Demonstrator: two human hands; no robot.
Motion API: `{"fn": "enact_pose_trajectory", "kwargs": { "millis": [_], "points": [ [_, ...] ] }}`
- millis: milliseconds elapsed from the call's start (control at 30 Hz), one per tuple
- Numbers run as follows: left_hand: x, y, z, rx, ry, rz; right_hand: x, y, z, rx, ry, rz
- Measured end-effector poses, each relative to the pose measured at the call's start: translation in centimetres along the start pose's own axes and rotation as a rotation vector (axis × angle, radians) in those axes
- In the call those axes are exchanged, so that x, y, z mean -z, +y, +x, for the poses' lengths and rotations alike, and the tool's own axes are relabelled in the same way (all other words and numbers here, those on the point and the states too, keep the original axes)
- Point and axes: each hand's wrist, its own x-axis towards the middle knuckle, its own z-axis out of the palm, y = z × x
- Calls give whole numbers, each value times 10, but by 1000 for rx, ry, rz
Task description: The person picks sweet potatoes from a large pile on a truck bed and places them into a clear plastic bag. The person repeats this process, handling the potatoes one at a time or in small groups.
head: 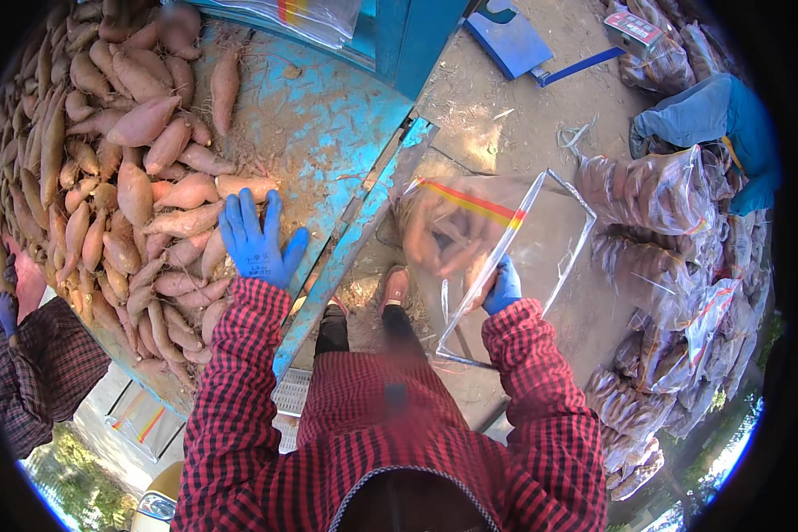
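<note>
My left hand (259,243), in a blue glove, lies with fingers spread on sweet potatoes (186,219) at the edge of a large heap on a blue table (319,126). To the right, my blue-gloved right hand (503,286) reaches inside the mouth of a clear plastic bag (479,193) with a red and yellow stripe. The bag's mouth is spread on a rectangular frame (572,266), and sweet potatoes lie in its lower part. A sweet potato (480,282) is in my right hand, its fingers partly hidden by the plastic.
Filled clear bags (645,193) are piled along the right. A person in blue (698,120) bends over them. A blue scale (509,40) stands on the ground. Another person (33,372) is at the heap's far left. Flat empty bags (306,16) lie at the top.
</note>
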Motion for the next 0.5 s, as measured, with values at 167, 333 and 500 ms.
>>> {"fn": "enact_pose_trajectory", "kwargs": {
  "millis": [167,333,500],
  "points": [
    [-5,1,2,58,-63,37,-4,17,144,163,218,-104],
    [-3,-5,-10,45,-47,106,21,56,225,71,334,-499],
    [-23,-3,17,-13,-41,-55,147,21,230,653,19,-1320]
  ]
}}
